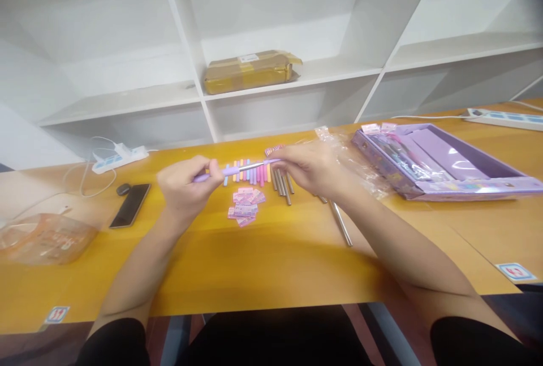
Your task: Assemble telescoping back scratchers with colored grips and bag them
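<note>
My left hand is closed around the purple end of a slim pen-like stick with a silver metal middle. At its other purple end, the fingers of my right hand pinch it, so it spans level between both hands above the table. Below it lies a row of short pink, purple, blue and orange sticks. Nearer to me is a loose pile of small pink and purple cards. Several silver metal tubes lie under and beside my right hand, and another tube lies by my right forearm.
A purple box with packaged items stands at right, beside clear plastic wrapping. At left are a phone, an orange plastic bag and a power strip. A taped parcel sits on the white shelf.
</note>
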`<state>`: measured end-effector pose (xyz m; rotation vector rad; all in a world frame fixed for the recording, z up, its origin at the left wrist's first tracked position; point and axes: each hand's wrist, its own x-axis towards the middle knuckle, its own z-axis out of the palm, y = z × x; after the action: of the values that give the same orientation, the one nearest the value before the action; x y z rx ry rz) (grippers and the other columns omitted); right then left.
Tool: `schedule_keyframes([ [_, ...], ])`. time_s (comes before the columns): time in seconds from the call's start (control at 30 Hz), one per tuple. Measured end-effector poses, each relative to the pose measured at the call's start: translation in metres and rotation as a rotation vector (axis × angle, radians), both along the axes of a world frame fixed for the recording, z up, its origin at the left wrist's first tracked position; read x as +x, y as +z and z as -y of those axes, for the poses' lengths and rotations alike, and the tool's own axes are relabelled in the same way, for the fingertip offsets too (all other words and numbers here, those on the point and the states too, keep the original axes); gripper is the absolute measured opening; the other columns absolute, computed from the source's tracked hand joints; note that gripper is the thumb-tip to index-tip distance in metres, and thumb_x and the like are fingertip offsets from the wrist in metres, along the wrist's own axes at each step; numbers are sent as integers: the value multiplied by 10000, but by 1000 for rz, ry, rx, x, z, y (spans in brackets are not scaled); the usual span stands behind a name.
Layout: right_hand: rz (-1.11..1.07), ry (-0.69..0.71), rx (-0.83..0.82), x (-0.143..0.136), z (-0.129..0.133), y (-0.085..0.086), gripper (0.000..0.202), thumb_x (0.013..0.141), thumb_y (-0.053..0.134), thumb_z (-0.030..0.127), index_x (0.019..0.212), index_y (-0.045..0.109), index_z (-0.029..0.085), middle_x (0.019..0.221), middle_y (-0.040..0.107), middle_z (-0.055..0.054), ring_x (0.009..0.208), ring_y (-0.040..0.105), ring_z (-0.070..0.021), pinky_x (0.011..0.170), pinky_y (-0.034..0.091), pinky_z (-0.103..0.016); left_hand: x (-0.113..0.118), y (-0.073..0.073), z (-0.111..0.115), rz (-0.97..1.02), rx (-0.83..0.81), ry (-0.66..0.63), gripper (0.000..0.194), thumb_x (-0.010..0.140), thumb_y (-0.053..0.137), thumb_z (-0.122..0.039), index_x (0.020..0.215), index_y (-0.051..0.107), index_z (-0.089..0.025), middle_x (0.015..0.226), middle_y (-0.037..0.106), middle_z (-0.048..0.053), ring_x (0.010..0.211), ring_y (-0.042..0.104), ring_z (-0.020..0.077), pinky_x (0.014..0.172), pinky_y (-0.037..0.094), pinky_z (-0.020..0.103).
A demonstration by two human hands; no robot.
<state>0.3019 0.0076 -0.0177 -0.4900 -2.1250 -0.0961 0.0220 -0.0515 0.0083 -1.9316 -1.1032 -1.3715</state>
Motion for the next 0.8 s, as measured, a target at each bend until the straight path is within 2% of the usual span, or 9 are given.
schedule_keyframes([
  [0.27, 16, 3, 82, -2, 4, 1, 197, 1098, 586, 257, 1122, 779, 224, 933, 829, -20, 761, 768, -134, 718, 600, -250, 3, 0, -1, -11, 32, -11, 301, 833, 632, -177, 536, 595, -205, 476, 407, -52, 456, 326, 78, 480, 270, 254],
  [0.57, 35, -49, 126, -2, 7, 4, 167, 1090, 598, 250, 1126, 760, 231, 891, 816, -8, 726, 749, -133, 683, 585, -257, 10, -7, -4, 36, 10, -22, 329, 837, 617, -166, 530, 502, -197, 490, 337, -62, 462, 291, 71, 470, 246, 252],
  [0.7, 63, -51, 144, -2, 12, 8, 144, 1085, 604, 222, 1136, 739, 219, 885, 805, -3, 722, 730, -122, 675, 562, -249, 6, -2, -5, 30, 5, -4, 325, 845, 606, -184, 536, 506, -201, 482, 332, -61, 461, 287, 77, 470, 256, 250],
  [0.8, 118, -51, 124, 1, 22, 13, 161, 1105, 578, 252, 1150, 726, 207, 863, 782, -7, 726, 710, -124, 666, 538, -250, -4, 7, -3, -65, -19, 15, 340, 892, 588, -219, 557, 532, -205, 468, 373, -56, 449, 321, 83, 473, 265, 257],
])
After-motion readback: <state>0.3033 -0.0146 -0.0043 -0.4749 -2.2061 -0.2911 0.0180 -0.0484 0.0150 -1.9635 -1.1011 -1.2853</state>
